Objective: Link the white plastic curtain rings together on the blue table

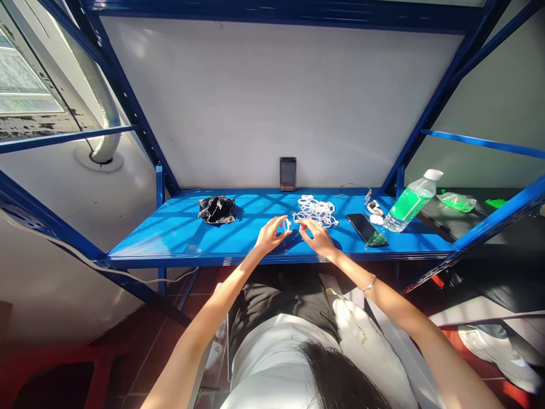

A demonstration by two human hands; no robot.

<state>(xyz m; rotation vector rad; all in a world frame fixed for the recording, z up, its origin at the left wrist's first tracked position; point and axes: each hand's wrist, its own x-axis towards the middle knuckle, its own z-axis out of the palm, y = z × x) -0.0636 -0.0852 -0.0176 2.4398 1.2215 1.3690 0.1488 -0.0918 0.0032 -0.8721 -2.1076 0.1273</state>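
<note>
A heap of tangled white cable point(315, 211) lies on the blue metal shelf point(179, 230). Just in front of the heap my left hand point(272, 234) pinches a small white piece between thumb and fingers. My right hand point(317, 237) is beside it, fingers curled and pinching the white cable where it runs from the heap. The two hands are a few centimetres apart, above the shelf's front half.
A crumpled black cloth point(217, 209) lies at the left. A dark phone point(367, 229), a lying water bottle point(411, 201) and small white items point(374, 209) are at the right. A small dark device point(288, 174) leans on the back wall. Blue frame posts flank the shelf.
</note>
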